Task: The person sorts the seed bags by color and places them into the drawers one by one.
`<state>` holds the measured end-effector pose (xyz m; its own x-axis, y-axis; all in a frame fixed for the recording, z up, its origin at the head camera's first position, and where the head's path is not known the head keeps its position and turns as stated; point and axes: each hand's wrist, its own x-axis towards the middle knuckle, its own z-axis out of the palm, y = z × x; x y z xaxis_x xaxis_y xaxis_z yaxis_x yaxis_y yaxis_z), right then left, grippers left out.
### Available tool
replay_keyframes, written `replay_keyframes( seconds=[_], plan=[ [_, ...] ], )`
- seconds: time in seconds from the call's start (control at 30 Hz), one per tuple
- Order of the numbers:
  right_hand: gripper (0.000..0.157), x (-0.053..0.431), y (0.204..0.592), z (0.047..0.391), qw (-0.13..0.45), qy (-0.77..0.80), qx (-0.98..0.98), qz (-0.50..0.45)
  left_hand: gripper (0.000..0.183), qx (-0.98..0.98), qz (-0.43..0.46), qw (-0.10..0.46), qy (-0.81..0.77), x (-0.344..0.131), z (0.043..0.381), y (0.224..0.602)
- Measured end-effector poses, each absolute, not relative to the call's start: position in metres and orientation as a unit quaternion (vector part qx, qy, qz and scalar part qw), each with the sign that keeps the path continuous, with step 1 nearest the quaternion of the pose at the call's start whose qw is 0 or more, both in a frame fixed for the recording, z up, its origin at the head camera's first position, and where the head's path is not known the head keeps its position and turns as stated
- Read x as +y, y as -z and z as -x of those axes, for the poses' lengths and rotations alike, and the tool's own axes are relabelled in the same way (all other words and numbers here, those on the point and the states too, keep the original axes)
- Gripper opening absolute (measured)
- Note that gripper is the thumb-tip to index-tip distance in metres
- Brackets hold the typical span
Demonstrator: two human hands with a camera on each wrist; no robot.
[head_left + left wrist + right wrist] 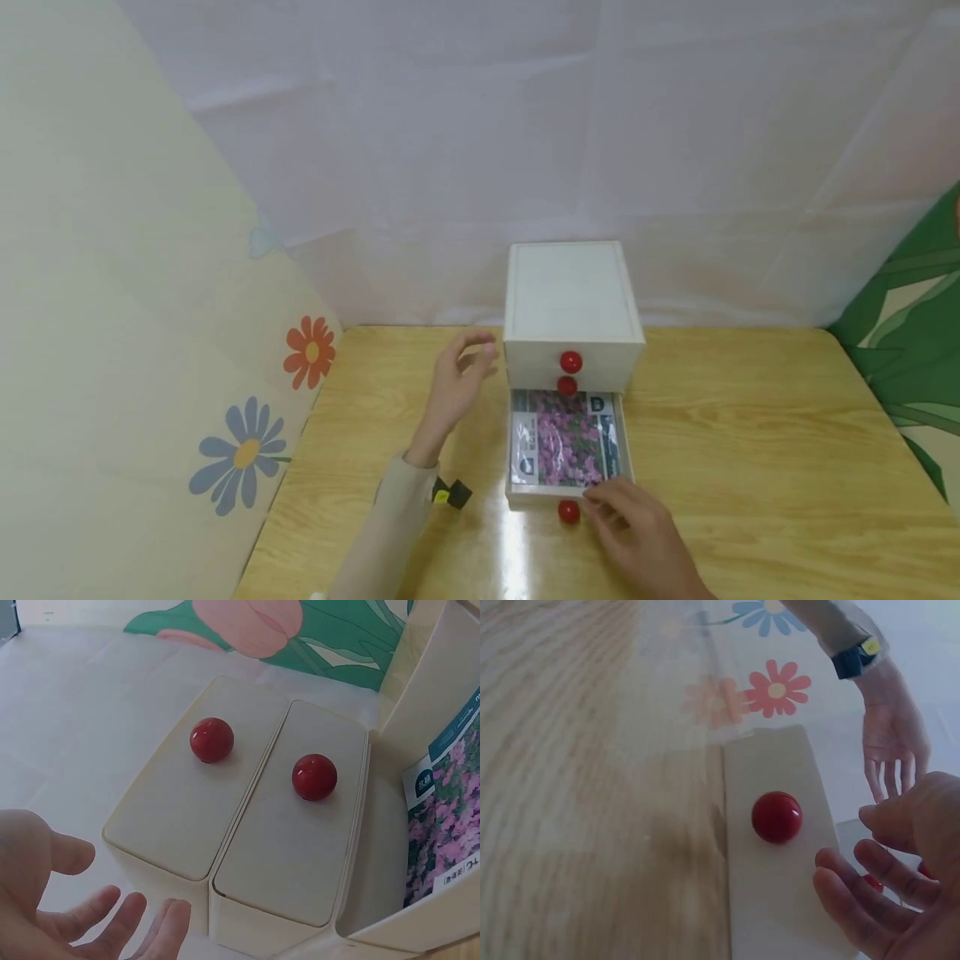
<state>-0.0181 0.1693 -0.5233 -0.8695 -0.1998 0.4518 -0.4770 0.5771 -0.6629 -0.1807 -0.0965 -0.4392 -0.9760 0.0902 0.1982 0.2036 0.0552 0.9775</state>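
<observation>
A small white drawer cabinet (570, 287) stands at the back of the table. Its bottom drawer (534, 493) is pulled out, and in it lies a flat packet (562, 437) printed with pink flowers. Beside the cabinet's left side, my left hand (455, 387) hovers with loosely bent fingers and holds nothing. At the drawer's front right corner is my right hand (639, 533), its fingertips near the rim; whether they touch it I cannot tell. The drawer's red knob (777, 817) is uncovered in the right wrist view, left of the loosely spread fingers.
Two closed upper drawers carry red knobs (212, 740). A white cloth (465, 167) hangs behind the wooden table (750, 450). Flower-patterned panels stand left and right. A black strap with a yellow mark (443, 496) shows by the left forearm.
</observation>
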Motion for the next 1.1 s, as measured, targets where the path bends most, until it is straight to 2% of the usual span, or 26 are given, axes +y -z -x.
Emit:
replay_keyframes(
  seconds=[0.13, 0.23, 0.27, 0.37, 0.43, 0.67, 1.1],
  plan=[
    [0.031, 0.166, 0.533, 0.018, 0.204, -0.376, -0.87, -0.247, 0.034, -0.729, 0.116, 0.057, 0.672, -0.093, 0.185, 0.437],
    [0.011, 0.165, 0.539, 0.021, 0.249, -0.331, -0.859, -0.3, 0.036, -0.733, 0.128, 0.07, 0.665, -0.089, 0.187, 0.436],
    [0.011, 0.164, 0.541, 0.022, 0.263, -0.316, -0.855, -0.316, 0.037, -0.734, 0.133, 0.076, 0.662, -0.087, 0.188, 0.436],
    [0.036, 0.162, 0.545, 0.025, 0.288, -0.279, -0.844, -0.357, 0.036, -0.735, 0.154, 0.099, 0.653, -0.084, 0.191, 0.437],
    [0.043, 0.161, 0.547, 0.026, 0.29, -0.254, -0.842, -0.377, 0.034, -0.737, 0.167, 0.113, 0.646, -0.082, 0.192, 0.437],
    [0.027, 0.161, 0.55, 0.029, 0.293, -0.176, -0.836, -0.429, 0.028, -0.748, 0.175, 0.139, 0.625, -0.079, 0.193, 0.437],
    [0.028, 0.161, 0.554, 0.033, 0.285, -0.162, -0.829, -0.453, 0.027, -0.776, 0.218, 0.171, 0.567, -0.079, 0.197, 0.443]
  ],
)
